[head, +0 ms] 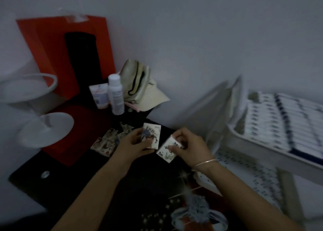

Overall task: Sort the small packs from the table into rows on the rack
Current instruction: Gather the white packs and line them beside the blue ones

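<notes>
1. Your left grip point(134, 144) is curled round one pack point(152, 134). The thumb lies across its printed face. The pack stands nearly upright, raised off the surface point(70, 178).
2. Your right grip point(189, 147) is clamped on a second pack point(166, 151), with the fingertips pinching its upper right corner. This pack is tilted, printed face up, and its lower end hangs over the dark surface.
3. The two held packs sit just beside each other, apart by a narrow gap. The second pack is lower and to the right of the first.
4. The loose packs point(104, 142) lie flat in a small cluster on the surface, just left of your left grip. Whether the grip touches them cannot be told.
5. The rack point(244, 140) stands well to the right of both grips. Rows point(272, 119) of white packs already fill its upper tier, set edge to edge. The view there is blurred and the print cannot be read.
6. A thin bangle point(205, 162) circles your right wrist.
7. At the back of the surface stand a white bottle point(115, 94) and a tube point(99, 96), touching or nearly so. A pale cap point(145, 91) rests just to their right. A red bag point(43, 43) leans against the wall behind them.
</notes>
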A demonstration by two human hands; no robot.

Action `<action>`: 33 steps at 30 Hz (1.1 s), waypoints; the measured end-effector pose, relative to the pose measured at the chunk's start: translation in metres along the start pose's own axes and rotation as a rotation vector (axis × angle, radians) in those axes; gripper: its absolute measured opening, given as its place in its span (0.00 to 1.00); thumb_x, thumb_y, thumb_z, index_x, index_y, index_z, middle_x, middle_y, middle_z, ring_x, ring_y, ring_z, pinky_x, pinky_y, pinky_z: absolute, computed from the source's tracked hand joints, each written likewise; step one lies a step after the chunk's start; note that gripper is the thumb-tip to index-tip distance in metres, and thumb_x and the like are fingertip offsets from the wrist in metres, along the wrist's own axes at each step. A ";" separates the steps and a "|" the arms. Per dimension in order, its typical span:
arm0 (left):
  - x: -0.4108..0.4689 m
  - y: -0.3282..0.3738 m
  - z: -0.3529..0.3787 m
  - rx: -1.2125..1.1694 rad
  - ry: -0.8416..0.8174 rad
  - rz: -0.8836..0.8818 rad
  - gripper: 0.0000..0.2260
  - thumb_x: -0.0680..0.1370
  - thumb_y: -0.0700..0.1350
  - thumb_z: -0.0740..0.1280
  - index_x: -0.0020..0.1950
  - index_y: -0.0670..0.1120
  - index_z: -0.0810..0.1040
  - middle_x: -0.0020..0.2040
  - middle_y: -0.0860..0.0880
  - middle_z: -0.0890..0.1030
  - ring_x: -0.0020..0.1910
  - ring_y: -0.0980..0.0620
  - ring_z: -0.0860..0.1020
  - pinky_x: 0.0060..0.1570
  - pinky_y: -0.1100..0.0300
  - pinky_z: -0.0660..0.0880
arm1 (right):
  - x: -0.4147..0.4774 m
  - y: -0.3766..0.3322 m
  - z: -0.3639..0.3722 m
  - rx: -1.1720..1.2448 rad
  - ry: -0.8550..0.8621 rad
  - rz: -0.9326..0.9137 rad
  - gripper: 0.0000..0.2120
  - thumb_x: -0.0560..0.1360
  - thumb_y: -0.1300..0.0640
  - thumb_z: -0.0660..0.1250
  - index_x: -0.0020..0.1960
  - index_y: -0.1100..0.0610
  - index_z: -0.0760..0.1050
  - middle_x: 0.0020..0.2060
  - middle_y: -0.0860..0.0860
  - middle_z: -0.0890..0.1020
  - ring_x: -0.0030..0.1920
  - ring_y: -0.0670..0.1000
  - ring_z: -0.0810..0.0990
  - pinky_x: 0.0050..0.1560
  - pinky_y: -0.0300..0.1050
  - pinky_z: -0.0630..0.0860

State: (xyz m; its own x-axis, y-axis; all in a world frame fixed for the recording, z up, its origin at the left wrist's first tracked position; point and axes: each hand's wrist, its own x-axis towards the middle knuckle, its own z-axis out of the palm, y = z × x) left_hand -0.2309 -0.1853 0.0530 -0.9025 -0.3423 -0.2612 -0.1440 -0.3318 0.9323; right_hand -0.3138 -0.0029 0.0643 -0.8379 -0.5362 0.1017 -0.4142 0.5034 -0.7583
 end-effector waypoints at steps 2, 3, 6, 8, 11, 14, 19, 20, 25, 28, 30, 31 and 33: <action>0.000 0.026 0.039 0.009 -0.048 0.090 0.15 0.75 0.35 0.69 0.61 0.44 0.77 0.48 0.46 0.83 0.40 0.54 0.83 0.39 0.61 0.81 | -0.010 -0.020 -0.050 -0.022 0.100 -0.066 0.14 0.67 0.55 0.77 0.43 0.46 0.71 0.36 0.43 0.81 0.37 0.38 0.78 0.41 0.37 0.75; 0.000 0.037 0.047 0.019 -0.030 0.134 0.16 0.75 0.35 0.69 0.62 0.45 0.76 0.46 0.46 0.83 0.36 0.54 0.82 0.36 0.62 0.80 | -0.013 -0.031 -0.063 -0.031 0.123 -0.091 0.14 0.67 0.55 0.76 0.42 0.46 0.71 0.38 0.43 0.82 0.39 0.39 0.80 0.41 0.37 0.76; 0.000 0.073 0.100 0.046 -0.045 0.304 0.20 0.75 0.37 0.70 0.65 0.48 0.73 0.44 0.45 0.83 0.32 0.53 0.79 0.31 0.62 0.78 | -0.030 -0.050 -0.127 -0.088 0.239 -0.163 0.12 0.69 0.54 0.75 0.40 0.47 0.71 0.39 0.41 0.83 0.43 0.37 0.81 0.41 0.33 0.76; 0.001 0.098 0.142 0.083 -0.122 0.425 0.16 0.76 0.37 0.69 0.62 0.49 0.75 0.51 0.48 0.82 0.31 0.54 0.79 0.31 0.62 0.78 | -0.036 -0.048 -0.171 -0.115 0.343 -0.187 0.10 0.71 0.53 0.73 0.43 0.53 0.72 0.40 0.45 0.84 0.43 0.42 0.83 0.44 0.44 0.80; 0.014 0.125 0.193 0.141 -0.219 0.509 0.07 0.78 0.37 0.67 0.54 0.42 0.81 0.52 0.50 0.81 0.32 0.56 0.80 0.34 0.64 0.78 | -0.025 -0.025 -0.217 -0.174 0.527 -0.137 0.11 0.72 0.52 0.72 0.43 0.56 0.72 0.39 0.48 0.84 0.42 0.47 0.83 0.44 0.53 0.80; 0.037 0.140 0.237 0.122 -0.340 0.364 0.08 0.77 0.39 0.68 0.55 0.39 0.81 0.50 0.43 0.84 0.42 0.53 0.83 0.44 0.64 0.80 | -0.004 0.006 -0.250 -0.286 0.710 -0.055 0.10 0.72 0.52 0.72 0.43 0.55 0.71 0.41 0.50 0.83 0.44 0.52 0.82 0.46 0.54 0.79; 0.073 0.147 0.279 0.377 -0.392 0.304 0.19 0.71 0.29 0.71 0.61 0.39 0.79 0.55 0.42 0.82 0.52 0.49 0.82 0.53 0.60 0.79 | 0.040 0.049 -0.258 -0.381 0.677 0.061 0.11 0.73 0.53 0.70 0.50 0.57 0.72 0.44 0.53 0.83 0.46 0.57 0.80 0.47 0.50 0.76; 0.078 0.146 0.284 0.431 -0.349 0.365 0.18 0.71 0.29 0.71 0.60 0.39 0.80 0.55 0.43 0.82 0.49 0.50 0.82 0.52 0.60 0.80 | 0.046 0.055 -0.255 -0.370 0.646 0.073 0.12 0.73 0.53 0.70 0.51 0.57 0.72 0.45 0.53 0.82 0.46 0.56 0.80 0.46 0.48 0.75; 0.104 0.145 0.306 0.850 -0.218 0.771 0.13 0.74 0.52 0.72 0.57 0.49 0.83 0.50 0.50 0.84 0.37 0.53 0.84 0.44 0.55 0.81 | 0.066 0.073 -0.247 -0.390 0.496 0.050 0.13 0.74 0.56 0.69 0.58 0.54 0.74 0.51 0.53 0.81 0.49 0.54 0.80 0.50 0.47 0.76; 0.118 0.148 0.319 1.389 -0.103 0.991 0.16 0.75 0.62 0.65 0.51 0.53 0.84 0.46 0.52 0.84 0.44 0.51 0.80 0.41 0.58 0.74 | 0.067 0.086 -0.245 -0.452 0.416 0.020 0.15 0.75 0.58 0.67 0.61 0.54 0.76 0.53 0.54 0.82 0.52 0.55 0.79 0.52 0.47 0.74; 0.128 0.147 0.328 1.570 -0.108 1.084 0.15 0.76 0.60 0.64 0.53 0.53 0.84 0.46 0.51 0.83 0.45 0.49 0.79 0.41 0.58 0.67 | 0.066 0.090 -0.242 -0.480 0.349 -0.021 0.13 0.75 0.59 0.66 0.59 0.54 0.79 0.49 0.54 0.84 0.52 0.57 0.78 0.51 0.45 0.72; 0.132 0.146 0.332 1.637 -0.136 1.100 0.15 0.76 0.59 0.64 0.54 0.53 0.83 0.47 0.51 0.84 0.47 0.48 0.79 0.43 0.58 0.66 | 0.066 0.092 -0.240 -0.506 0.313 -0.039 0.13 0.76 0.60 0.65 0.59 0.53 0.80 0.48 0.54 0.84 0.51 0.58 0.77 0.50 0.45 0.70; 0.140 0.143 0.339 1.732 -0.228 1.065 0.13 0.77 0.57 0.65 0.56 0.53 0.82 0.52 0.51 0.83 0.51 0.48 0.79 0.48 0.57 0.67 | 0.067 0.094 -0.238 -0.550 0.278 -0.058 0.13 0.76 0.60 0.64 0.58 0.51 0.80 0.47 0.56 0.84 0.50 0.59 0.75 0.50 0.46 0.70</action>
State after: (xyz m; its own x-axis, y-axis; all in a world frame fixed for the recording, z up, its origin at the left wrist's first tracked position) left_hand -0.5155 0.0170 0.2341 -0.8774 0.3428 0.3358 0.3340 0.9387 -0.0855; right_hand -0.4930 0.1699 0.1530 -0.8390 -0.4143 0.3528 -0.5227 0.7939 -0.3106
